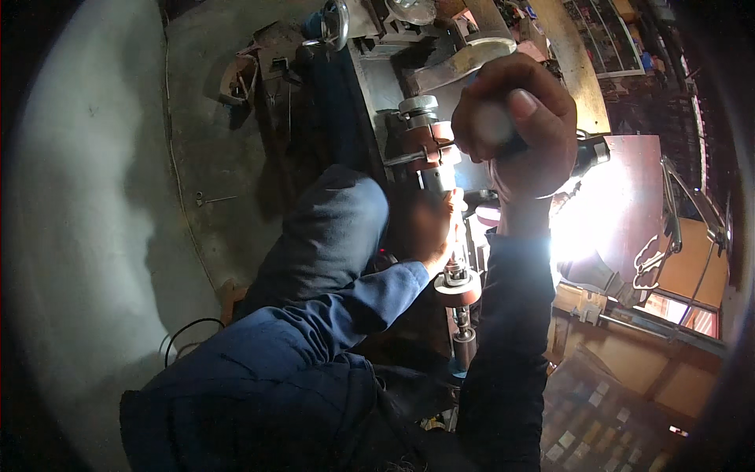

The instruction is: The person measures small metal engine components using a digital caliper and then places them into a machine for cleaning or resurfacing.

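A lathe-like machine with a long row of metal and reddish-brown round parts runs away from me. My left hand [438,236] reaches in from the left and curls around its metal shaft [437,179]. Much of that hand is dark and blurred. Beyond it sits a reddish-brown collar [427,141] with a metal knob [418,104] at its far end; nearer me is a reddish-brown disc [458,289]. Raised above the machine's right side, my right hand [531,118] is closed in a fist around a dark handle with a pale round end [494,123]. The handle's other end is hidden.
At the right a lamp [590,153] shines brightly on a reddish panel [633,181]. A jointed metal arm [676,204] stands beside it. A handwheel [336,25] is at the far end. A spanner [215,199] lies on the grey floor [204,134] to the left, near my knee.
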The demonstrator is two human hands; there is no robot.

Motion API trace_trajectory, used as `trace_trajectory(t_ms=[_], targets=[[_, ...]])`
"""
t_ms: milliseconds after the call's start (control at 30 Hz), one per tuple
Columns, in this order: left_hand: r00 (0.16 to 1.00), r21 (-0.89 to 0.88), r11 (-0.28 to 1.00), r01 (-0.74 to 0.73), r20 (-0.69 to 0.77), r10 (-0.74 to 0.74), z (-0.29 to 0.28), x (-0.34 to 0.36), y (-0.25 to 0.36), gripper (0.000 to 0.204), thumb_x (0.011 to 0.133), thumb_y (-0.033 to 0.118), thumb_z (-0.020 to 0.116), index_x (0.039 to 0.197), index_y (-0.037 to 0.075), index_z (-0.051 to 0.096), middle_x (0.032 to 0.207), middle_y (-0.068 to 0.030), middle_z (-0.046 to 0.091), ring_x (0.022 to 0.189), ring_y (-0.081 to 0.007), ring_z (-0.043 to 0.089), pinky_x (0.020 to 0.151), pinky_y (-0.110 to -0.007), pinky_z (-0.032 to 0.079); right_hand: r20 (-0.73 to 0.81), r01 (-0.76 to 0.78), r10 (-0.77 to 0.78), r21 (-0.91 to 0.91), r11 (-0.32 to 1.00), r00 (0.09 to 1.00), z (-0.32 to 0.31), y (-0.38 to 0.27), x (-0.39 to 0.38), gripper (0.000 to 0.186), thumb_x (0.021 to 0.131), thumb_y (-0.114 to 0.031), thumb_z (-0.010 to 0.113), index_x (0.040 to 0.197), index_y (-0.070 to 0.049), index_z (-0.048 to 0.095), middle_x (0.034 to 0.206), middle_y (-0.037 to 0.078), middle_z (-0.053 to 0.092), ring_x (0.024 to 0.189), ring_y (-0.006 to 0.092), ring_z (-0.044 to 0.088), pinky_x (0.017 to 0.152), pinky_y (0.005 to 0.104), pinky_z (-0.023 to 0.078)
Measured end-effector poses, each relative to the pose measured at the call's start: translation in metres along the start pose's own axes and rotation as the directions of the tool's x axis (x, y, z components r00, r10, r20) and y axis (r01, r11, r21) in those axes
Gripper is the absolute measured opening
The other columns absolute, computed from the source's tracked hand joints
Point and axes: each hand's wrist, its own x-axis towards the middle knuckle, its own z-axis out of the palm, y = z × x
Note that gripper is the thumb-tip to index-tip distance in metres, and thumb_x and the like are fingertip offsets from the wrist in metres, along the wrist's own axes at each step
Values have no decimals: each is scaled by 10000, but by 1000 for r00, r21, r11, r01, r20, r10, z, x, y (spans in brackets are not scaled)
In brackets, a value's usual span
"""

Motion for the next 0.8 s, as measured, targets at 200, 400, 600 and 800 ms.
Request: trace_trajectory(t_ms=[200, 400, 600, 800], targets=[[993, 4, 993, 116, 15, -116, -8, -1, -10, 287, 985, 319, 700, 1106, 82, 593, 690, 5, 603, 486, -61, 514, 416, -250, 419, 218, 27, 44, -311, 950, 975, 12, -5, 7, 266, 867, -171, 632, 1017, 25, 733, 800, 119, 723, 707, 166, 696, 639, 297, 547], [988, 227, 964, -135, 99, 115, -14, 7, -31, 410, 1036, 382, 600, 1286, 61, 549, 739, -18, 611, 525, -87, 483, 483, -258, 434, -287, 128, -349, -580, 804, 892, 56, 26, 4, 226, 809, -102, 663, 1013, -64, 752, 865, 164, 739, 753, 291, 740, 719, 358, 590], [994, 170, 984, -57, 106, 39, -13, 0, -26, 448, 1044, 420, 560, 1299, 52, 557, 762, -16, 607, 548, -85, 486, 493, -252, 430, -482, 118, -535, -657, 745, 694, 64, 36, 0, 113, 746, -168, 712, 831, -107, 670, 677, 130, 673, 635, 373, 680, 586, 476, 547], [995, 196, 980, -14, 95, -4, -6, -2, -14, 493, 1051, 458, 519, 1312, 43, 565, 785, -14, 603, 572, -82, 488, 504, -247, 427, -507, 29, -449, -638, 769, 736, 63, 23, -6, 164, 743, -228, 694, 799, -79, 651, 685, 160, 667, 623, 380, 669, 567, 492, 528]])
